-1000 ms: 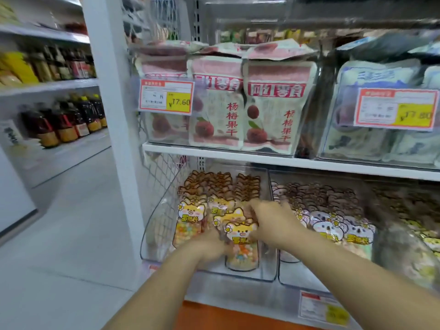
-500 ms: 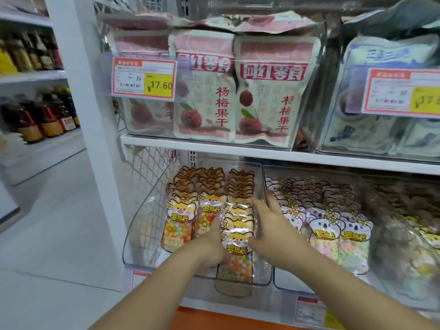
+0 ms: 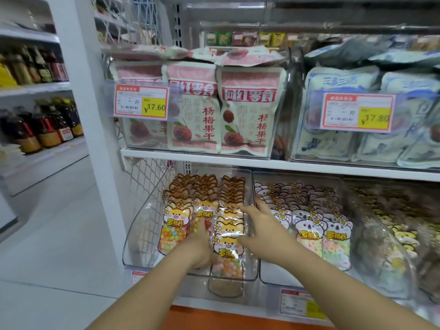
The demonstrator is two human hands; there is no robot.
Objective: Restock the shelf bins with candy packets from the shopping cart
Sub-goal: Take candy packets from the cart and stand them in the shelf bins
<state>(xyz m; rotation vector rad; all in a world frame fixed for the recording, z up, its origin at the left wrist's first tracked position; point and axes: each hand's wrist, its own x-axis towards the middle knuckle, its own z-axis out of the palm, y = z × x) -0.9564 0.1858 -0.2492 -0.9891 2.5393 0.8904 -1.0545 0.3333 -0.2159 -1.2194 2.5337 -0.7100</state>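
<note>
Stocking looks well advanced at the left end of the lower shelf (image 3: 221, 304). The clear bin (image 3: 133, 236) there holds 3 rows of candy packets (image 3: 228, 236), yellow-headed and standing one behind another from the back wall forward. The right-hand row reaches the bin's front wall. The 2 rows beside it stop short of that wall, so a little room is left at the front.

The right hand (image 3: 259, 225) lies against the right flank of that full row. Its grip is open, with fingers spread and straight; the index finger touches a packet top and the thumb touches a lower one. The left hand (image 3: 202, 248) is pushed in between the middle row and the right row. Its fingers are partly hidden behind the clear wrappers, so I cannot tell whether its grip is open or closed on a packet. Neither hand carries a packet clear of the bin.

I judge the step in hand to be squaring up the right row between both hands.

Just beside it, the neighbouring bin (image 3: 269, 276) also holds packed rows, of pale packets (image 3: 309, 234). The shopping cart is out of view, so how many packets remain to be shelved cannot be judged.
</note>
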